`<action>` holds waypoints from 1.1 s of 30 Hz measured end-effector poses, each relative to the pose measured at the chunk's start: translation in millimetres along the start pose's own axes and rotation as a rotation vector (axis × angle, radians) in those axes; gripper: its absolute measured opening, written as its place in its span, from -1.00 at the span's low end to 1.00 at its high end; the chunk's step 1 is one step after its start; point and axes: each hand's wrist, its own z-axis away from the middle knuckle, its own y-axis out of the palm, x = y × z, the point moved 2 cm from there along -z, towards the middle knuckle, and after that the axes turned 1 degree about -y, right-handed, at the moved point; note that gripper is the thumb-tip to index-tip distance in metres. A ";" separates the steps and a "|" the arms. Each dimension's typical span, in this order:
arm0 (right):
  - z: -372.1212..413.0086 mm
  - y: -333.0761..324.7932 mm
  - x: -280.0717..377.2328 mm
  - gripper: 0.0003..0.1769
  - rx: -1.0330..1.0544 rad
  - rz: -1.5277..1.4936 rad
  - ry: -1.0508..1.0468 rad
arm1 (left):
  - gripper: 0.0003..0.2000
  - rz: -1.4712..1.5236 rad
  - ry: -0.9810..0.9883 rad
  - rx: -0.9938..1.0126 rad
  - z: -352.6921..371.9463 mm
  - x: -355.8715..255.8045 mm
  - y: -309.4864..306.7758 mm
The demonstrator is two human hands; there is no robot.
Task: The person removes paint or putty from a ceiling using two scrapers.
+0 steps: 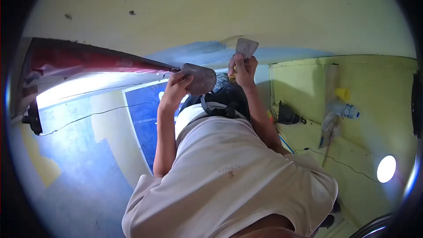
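My left hand is closed round the edge of a broad grey scraper plate with rounded corners, my thumb lying over its face. To the right and slightly higher, my right hand grips a putty knife, its smeared blade pointing up towards the wall. Something yellow, perhaps its handle, shows below those fingers. The two tools are apart. Just beyond them, a bluish-grey patch marks the pale yellow wall.
A red strip with a dark edge runs along the left. A plastic bottle, a yellow cup and a black bag are at the right. A cable leads to a bright round lamp. A blue panel lies left.
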 end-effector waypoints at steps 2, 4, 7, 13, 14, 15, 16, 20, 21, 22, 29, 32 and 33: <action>2.2 -3.9 -19.3 -0.47 0.009 -0.035 0.078 | -0.79 0.003 0.011 -0.005 -4.0 -9.2 6.8; 7.4 -6.6 -37.1 -0.45 0.027 0.047 0.133 | -0.79 -0.009 0.018 -0.013 -5.0 -12.2 8.7; 8.2 -2.6 -45.6 -0.47 0.019 0.218 0.243 | -0.79 -0.074 -0.002 0.021 -7.8 -16.3 7.7; 13.7 -8.5 -56.0 -0.46 0.024 0.262 0.207 | -0.80 -0.106 -0.025 0.028 -22.3 -4.0 -9.4; 11.1 -11.0 -57.6 -0.47 0.047 0.306 0.150 | -0.80 -0.121 -0.019 0.035 -28.1 0.2 -14.4; 7.0 -7.2 -49.7 -0.47 0.072 0.347 0.095 | -0.81 -0.135 -0.015 0.038 -31.5 2.3 -16.8; 5.6 4.2 -28.6 -0.49 0.034 0.221 0.210 | -0.83 -0.124 -0.019 0.018 -20.5 -16.1 8.4; 12.6 -4.3 -56.7 -0.53 -0.008 0.242 0.231 | -0.85 -0.154 -0.013 0.031 -23.3 -7.6 0.2; 15.0 -1.3 -52.6 -0.53 -0.006 0.176 0.211 | -0.85 -0.156 -0.010 0.018 -24.9 -1.8 -5.4; 15.4 3.1 -45.1 -0.53 0.001 0.112 0.187 | -0.85 -0.155 -0.001 0.005 -27.8 4.3 -11.2; 8.9 3.2 -40.4 -0.50 0.031 0.280 0.153 | -0.84 -0.068 -0.005 0.021 -14.3 -4.3 -1.9; 9.7 13.0 -37.5 -0.49 -0.007 0.173 0.163 | -0.82 -0.082 -0.011 0.027 -21.0 18.1 -26.2; 11.5 10.2 -42.1 -0.48 0.005 0.240 0.164 | -0.82 -0.061 -0.007 0.025 -17.3 14.5 -23.1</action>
